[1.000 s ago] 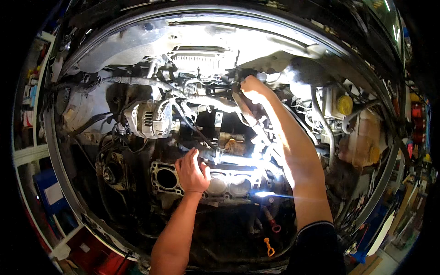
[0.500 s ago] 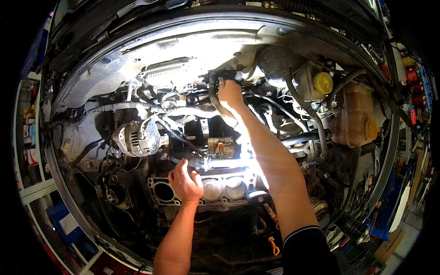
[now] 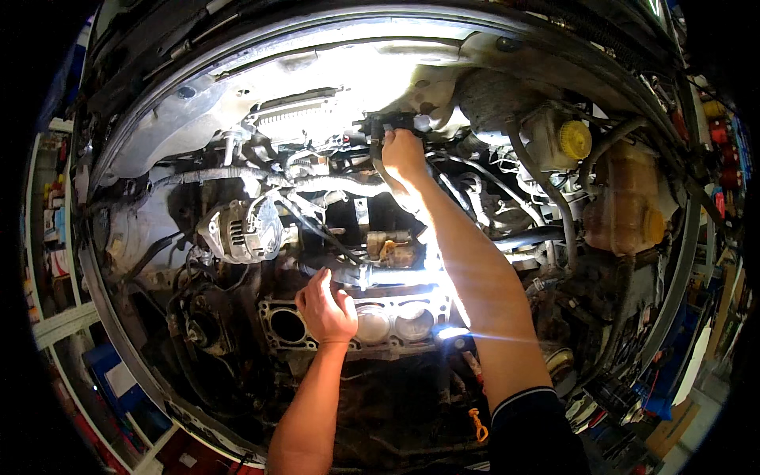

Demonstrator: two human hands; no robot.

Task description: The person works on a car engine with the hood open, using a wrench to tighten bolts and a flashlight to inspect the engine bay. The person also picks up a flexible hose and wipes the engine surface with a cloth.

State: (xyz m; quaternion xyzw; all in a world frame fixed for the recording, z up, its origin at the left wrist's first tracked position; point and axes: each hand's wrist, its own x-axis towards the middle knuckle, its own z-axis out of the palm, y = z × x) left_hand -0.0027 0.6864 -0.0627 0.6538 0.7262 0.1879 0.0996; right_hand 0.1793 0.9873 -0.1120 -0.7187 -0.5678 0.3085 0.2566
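Deep in the engine bay, my right hand (image 3: 404,154) is closed beside a dark hose (image 3: 377,146) near the back wall. Its fingertips hide whatever they grip. My left hand (image 3: 327,310) rests, fingers stretched out, over the top of the open engine block (image 3: 313,301), holding nothing. Round cylinder bores show on both sides of it: a dark bore (image 3: 286,325) to the left, pale piston tops (image 3: 413,322) to the right. Just behind the block runs a metal pipe (image 3: 396,277), brightly lit. A small lamp (image 3: 454,333) shines at the block's right end.
An alternator (image 3: 244,229) sits left of centre. To the right are a reservoir with a yellow cap (image 3: 575,141) and a brownish coolant tank (image 3: 621,202). Wiring and hoses cross the bay's middle. An orange dipstick handle (image 3: 478,426) stands near the front; shelves (image 3: 67,324) line the left.
The whole view has shifted slightly, with the bay appearing a little farther right. The lamp by the block now flares toward the camera. Both hands keep nearly the same places and poses.
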